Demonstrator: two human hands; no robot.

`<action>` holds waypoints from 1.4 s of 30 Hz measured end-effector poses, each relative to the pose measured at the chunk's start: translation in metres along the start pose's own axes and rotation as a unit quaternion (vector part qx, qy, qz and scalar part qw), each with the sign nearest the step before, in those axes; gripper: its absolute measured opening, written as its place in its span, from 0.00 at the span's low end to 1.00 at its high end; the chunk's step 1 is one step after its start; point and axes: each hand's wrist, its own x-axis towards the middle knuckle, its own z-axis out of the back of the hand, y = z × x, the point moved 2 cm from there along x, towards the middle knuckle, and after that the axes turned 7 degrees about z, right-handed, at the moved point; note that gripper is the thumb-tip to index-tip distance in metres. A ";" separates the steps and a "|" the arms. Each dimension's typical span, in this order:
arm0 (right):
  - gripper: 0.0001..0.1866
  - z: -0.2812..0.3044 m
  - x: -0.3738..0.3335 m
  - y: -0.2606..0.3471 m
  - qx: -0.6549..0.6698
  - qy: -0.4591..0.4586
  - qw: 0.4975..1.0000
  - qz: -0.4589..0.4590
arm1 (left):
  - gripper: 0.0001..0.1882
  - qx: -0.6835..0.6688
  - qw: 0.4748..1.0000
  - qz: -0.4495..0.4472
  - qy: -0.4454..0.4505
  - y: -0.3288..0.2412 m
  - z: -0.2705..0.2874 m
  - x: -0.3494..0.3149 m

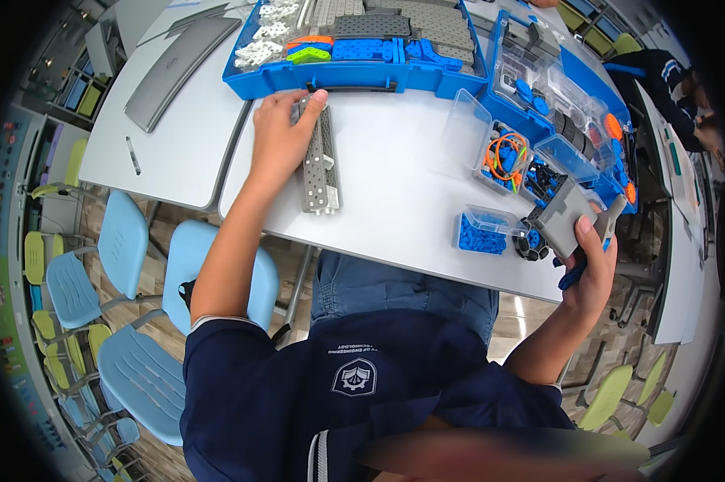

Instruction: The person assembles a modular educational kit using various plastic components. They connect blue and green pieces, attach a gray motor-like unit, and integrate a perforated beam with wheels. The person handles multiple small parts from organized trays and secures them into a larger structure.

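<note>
My left hand (282,140) is at the far end of a long grey perforated beam assembly (318,165), with its thumb on top and the fingers beside it. The assembly lies on the white table and has small white connectors at its near end. Over the table's right front edge my right hand (595,269) is closed round a boxy grey plastic part (561,218). A flat grey piece and a dark blue piece also show at that hand; whether they join the part cannot be made out. A black wheel-like piece (531,241) sits beside the grey part.
A blue case (314,83) of sorted building pieces stands at the back. To its right is another blue case (491,100) with wheels and clear boxes. Small clear boxes hold blue pins (481,233) and orange cables (505,161). Light blue chairs (141,394) stand left; another person (659,80) sits far right.
</note>
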 end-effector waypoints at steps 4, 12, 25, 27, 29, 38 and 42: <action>0.25 0.004 0.000 -0.002 0.007 -0.028 0.999 -0.014 | 0.15 0.081 0.965 -0.215 -0.126 -0.006 0.021 0.027; 0.16 0.030 -0.005 0.005 0.035 -0.006 0.999 0.028 | 0.06 0.134 0.945 -0.281 0.098 -0.017 0.024 0.121; 0.16 0.082 -0.004 0.004 -0.020 -0.107 0.993 0.038 | 0.12 -0.016 0.982 -0.172 0.082 -0.087 -0.008 0.084; 0.15 0.075 0.002 0.000 -0.009 -0.101 0.994 0.029 | 0.14 -0.056 0.935 -0.307 0.170 -0.121 -0.043 0.036; 0.14 0.066 0.004 -0.005 -0.014 -0.094 0.995 0.013 | 0.14 0.010 0.937 -0.285 0.203 -0.146 -0.073 -0.003; 0.17 0.050 -0.008 -0.013 0.013 0.010 1.000 -0.023 | 0.16 0.137 0.920 -0.234 0.282 -0.196 -0.109 -0.034; 0.18 0.045 -0.010 -0.018 0.039 0.035 0.998 -0.027 | 0.16 0.012 0.912 -0.276 0.302 -0.199 -0.083 -0.042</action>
